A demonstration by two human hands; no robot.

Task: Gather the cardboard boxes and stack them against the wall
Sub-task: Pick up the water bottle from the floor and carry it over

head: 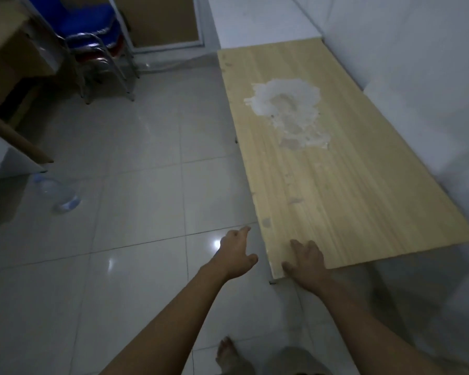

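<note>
Head view, left hand [236,253] loose above tiled floor [146,185], right hand [306,263] spread on table [336,185]

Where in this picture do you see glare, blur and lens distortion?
Head view: dim overall; glare spots on the glossy grey floor tiles; the clear plastic bottle and stacked blue chairs look motion-blurred; edges of the pale wooden tabletop bow slightly, wide-angle distortion.

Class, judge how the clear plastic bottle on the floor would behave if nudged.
The bottle seems to lie on its side, so it would probably roll. It looks see-through, so likely light. The glossy floor tiles may let it skid.
</note>
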